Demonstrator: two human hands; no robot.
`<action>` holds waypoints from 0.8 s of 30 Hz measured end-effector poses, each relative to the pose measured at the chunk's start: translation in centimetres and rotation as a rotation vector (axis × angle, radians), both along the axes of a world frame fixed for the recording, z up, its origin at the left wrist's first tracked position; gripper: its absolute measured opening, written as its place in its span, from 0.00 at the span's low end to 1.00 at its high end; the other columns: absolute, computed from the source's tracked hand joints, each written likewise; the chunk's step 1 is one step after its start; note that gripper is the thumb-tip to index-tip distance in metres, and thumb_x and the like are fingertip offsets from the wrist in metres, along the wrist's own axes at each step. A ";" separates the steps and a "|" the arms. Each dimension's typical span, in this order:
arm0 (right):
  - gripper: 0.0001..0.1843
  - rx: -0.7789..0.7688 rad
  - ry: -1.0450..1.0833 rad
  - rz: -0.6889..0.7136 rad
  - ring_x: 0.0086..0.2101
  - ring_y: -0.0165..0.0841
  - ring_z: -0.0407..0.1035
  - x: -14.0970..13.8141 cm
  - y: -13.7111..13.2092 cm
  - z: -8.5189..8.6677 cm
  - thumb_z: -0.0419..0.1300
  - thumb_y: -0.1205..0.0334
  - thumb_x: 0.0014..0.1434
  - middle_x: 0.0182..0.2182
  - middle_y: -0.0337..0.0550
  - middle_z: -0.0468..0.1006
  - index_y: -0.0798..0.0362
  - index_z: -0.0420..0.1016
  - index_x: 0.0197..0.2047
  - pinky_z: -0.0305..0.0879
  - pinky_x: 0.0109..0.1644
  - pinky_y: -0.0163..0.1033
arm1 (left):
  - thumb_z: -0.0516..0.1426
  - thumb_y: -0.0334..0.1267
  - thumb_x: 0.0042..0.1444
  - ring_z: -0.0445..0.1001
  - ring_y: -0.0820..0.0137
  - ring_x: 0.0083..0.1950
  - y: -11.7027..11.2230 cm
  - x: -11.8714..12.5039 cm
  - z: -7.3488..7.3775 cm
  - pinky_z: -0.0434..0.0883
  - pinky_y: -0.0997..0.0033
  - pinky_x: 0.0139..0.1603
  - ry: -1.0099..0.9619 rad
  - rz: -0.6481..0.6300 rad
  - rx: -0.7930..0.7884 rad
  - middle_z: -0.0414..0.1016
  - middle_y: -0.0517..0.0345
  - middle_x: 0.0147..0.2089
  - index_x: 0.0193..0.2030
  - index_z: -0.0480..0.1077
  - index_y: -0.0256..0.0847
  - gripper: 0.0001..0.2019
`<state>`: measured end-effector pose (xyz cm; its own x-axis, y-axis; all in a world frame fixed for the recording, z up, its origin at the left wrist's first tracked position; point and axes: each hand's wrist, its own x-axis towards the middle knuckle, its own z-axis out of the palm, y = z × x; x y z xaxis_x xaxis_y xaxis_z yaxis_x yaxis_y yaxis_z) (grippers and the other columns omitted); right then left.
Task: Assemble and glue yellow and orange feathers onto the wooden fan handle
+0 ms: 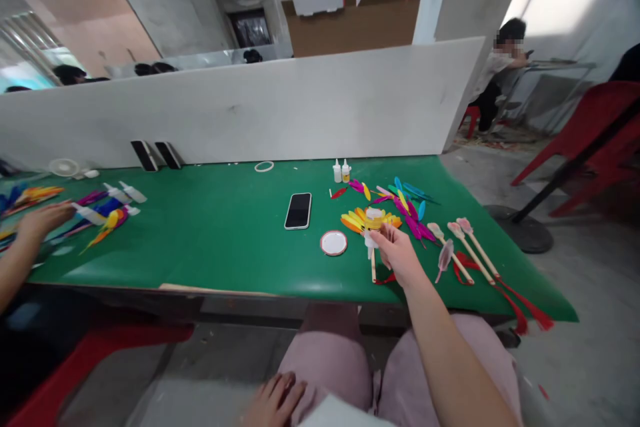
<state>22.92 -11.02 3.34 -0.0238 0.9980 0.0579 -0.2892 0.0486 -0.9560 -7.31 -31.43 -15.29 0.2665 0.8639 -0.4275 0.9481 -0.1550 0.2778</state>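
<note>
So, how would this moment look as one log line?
right hand: holds small bottle, nozzle down, at feather fan | left hand: rests on lap | nearby: phone, white disc

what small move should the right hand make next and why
Probably a light squeeze of the bottle: the right hand holds it tip down in front of the yellow feathers, near the handle, so it looks ready to dispense.

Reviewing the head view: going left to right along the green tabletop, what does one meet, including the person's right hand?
Small round white fan-like object → two dark-faced slabs leaning on the partition → white ring → flat-lying phone → red-rimmed white disc → right hand → pink-tipped wooden sticks.
</note>
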 end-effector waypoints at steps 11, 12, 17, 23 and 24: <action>0.18 -0.099 0.032 -0.041 0.10 0.16 0.42 1.1 -0.6 -0.2 0.67 0.52 0.43 0.13 0.26 0.60 0.54 0.65 0.28 0.37 0.10 0.27 | 0.49 0.34 0.58 0.56 0.56 0.65 -1.1 2.2 -2.7 0.56 0.51 0.63 -0.114 -0.194 0.095 0.56 0.61 0.65 0.60 0.56 0.63 0.25; 0.18 -0.095 0.034 -0.032 0.10 0.16 0.42 1.1 -0.6 -0.1 0.67 0.52 0.43 0.14 0.27 0.61 0.55 0.66 0.29 0.37 0.10 0.27 | 0.49 0.33 0.58 0.55 0.58 0.65 -0.8 2.7 -3.1 0.55 0.53 0.65 -0.107 -0.268 0.059 0.54 0.63 0.66 0.61 0.53 0.64 0.27; 0.17 -0.092 0.015 -0.037 0.09 0.17 0.43 1.1 -0.8 0.1 0.67 0.52 0.44 0.12 0.26 0.59 0.55 0.68 0.29 0.38 0.09 0.27 | 0.48 0.42 0.60 0.57 0.61 0.65 1.1 2.5 -2.0 0.52 0.54 0.66 -0.368 -0.248 -0.002 0.58 0.58 0.64 0.60 0.60 0.54 0.20; 0.16 -0.077 0.001 -0.017 0.09 0.17 0.43 1.6 -1.3 0.1 0.67 0.53 0.44 0.12 0.27 0.60 0.54 0.69 0.28 0.38 0.08 0.28 | 0.43 0.52 0.58 0.52 0.60 0.67 1.7 -2.3 0.2 0.49 0.58 0.66 -0.494 0.904 0.027 0.59 0.45 0.64 0.57 0.62 0.34 0.28; 0.15 -0.076 0.003 -0.016 0.09 0.17 0.43 1.8 -1.4 0.1 0.67 0.53 0.44 0.12 0.27 0.60 0.53 0.68 0.27 0.38 0.08 0.28 | 0.42 0.53 0.58 0.54 0.57 0.66 1.2 -2.9 0.0 0.51 0.55 0.65 -0.475 0.992 -0.020 0.61 0.41 0.62 0.56 0.63 0.32 0.29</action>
